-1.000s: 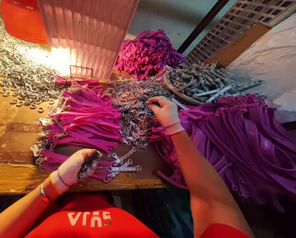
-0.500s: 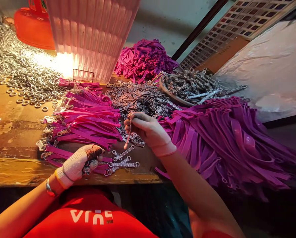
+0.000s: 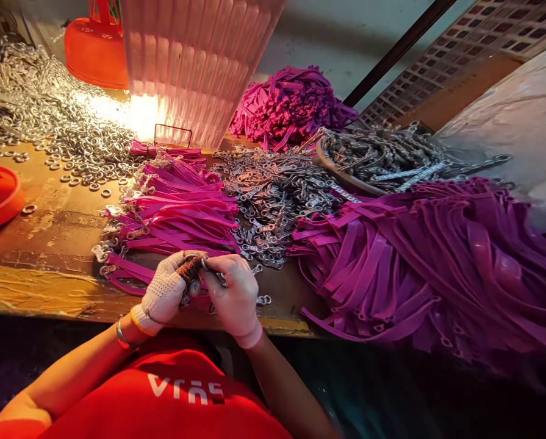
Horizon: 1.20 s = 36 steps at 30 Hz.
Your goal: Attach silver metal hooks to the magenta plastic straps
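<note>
My left hand [image 3: 166,288], in a dotted white knit glove with dark tape wound round a finger, is closed at the front edge of the table. Some metal shows under its fingers, but I cannot make out its kind. My right hand [image 3: 237,299], in a thin white glove, meets it and pinches a short silvery braided strip, of which little more than a ring end [image 3: 204,263] shows at the fingertips. Behind both hands lies a row of pink straps [image 3: 181,210] with metal fittings at their left ends. Further silvery strip ends [image 3: 264,300] stick out beside my right hand.
Loose metal rings [image 3: 89,146] are heaped at the left under a red lamp [image 3: 96,55]. A heap of silvery strips [image 3: 273,189] lies mid-table, near a bowl [image 3: 346,180] of more strips. Purple straps [image 3: 419,262] spread over the right edge. An orange dish [image 3: 0,198] stands left.
My right hand has come down and left with the braided strip, from above the table to my left hand. The whole view has shifted, bringing the orange dish further in.
</note>
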Available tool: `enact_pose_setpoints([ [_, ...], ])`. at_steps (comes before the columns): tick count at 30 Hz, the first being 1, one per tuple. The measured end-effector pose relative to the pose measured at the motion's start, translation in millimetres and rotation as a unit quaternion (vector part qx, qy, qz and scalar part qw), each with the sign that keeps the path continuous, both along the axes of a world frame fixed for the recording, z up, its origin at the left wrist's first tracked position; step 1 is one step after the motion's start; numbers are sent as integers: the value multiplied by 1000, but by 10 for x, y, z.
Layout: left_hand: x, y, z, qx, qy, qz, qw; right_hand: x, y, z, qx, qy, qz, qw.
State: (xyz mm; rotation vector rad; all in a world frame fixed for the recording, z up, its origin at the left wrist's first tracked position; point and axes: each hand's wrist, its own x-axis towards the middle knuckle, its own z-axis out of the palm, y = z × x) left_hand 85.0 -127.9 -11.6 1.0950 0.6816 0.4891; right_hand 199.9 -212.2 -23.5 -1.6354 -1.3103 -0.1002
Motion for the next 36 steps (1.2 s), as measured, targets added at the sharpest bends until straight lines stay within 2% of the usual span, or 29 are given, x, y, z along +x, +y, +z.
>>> enact_pose_setpoints([
  [3,-83,39,71,38,18,-28,999,21,-82,122,-19,-11,19,1000],
  [6,-163,87,160,39,37,-92,994,78,-151,245,-83,141,47,985],
  [10,-217,87,223,-34,51,-167,984,155,-193,297,-177,404,104,891],
  [13,-221,53,207,-110,38,-199,973,165,-209,280,-201,479,132,844],
  [16,-225,20,151,-200,18,-207,958,125,-224,272,-209,504,144,825],
  [19,-247,-11,96,-255,10,-200,946,76,-233,276,-206,493,139,834],
  [21,-272,-33,81,-237,13,-188,953,54,-239,269,-210,481,139,840],
  [24,-318,-58,100,-156,28,-169,973,39,-254,254,-199,427,145,870],
  [28,-371,-67,167,-37,75,-188,979,47,-290,298,-170,249,174,938],
  [31,-403,-81,217,22,112,-193,975,41,-325,362,-191,141,212,948],
  [33,-426,-102,238,30,114,-189,975,5,-346,378,-186,93,193,959],
  [36,-458,-142,237,28,75,-184,980,-108,-361,336,-137,75,109,982],
])
